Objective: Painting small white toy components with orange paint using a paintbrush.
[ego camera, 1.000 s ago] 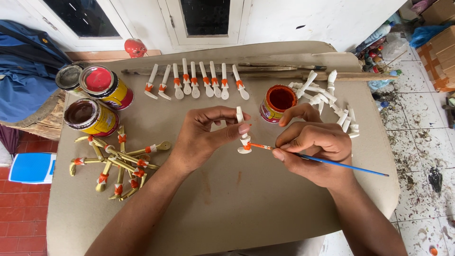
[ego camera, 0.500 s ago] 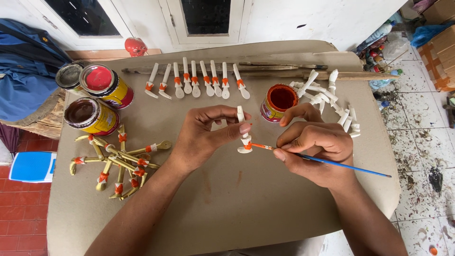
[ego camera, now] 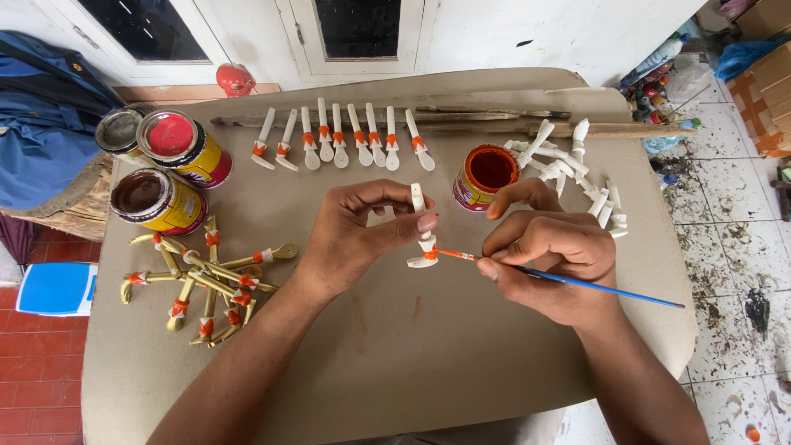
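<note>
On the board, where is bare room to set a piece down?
The near part of the board, below both hands, is bare. Crowded: the gold pieces and cans at left, the white pieces at right, the painted row at the far edge.

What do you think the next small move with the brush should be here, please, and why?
Probably turn the white piece slightly in the left hand so the blue brush in the right hand can carry the orange band around it: the tip sits on that band, and the finished pieces show full bands.

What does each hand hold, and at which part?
Left hand pinches a white piece at its middle; right hand grips a blue brush near its bristles.
</note>
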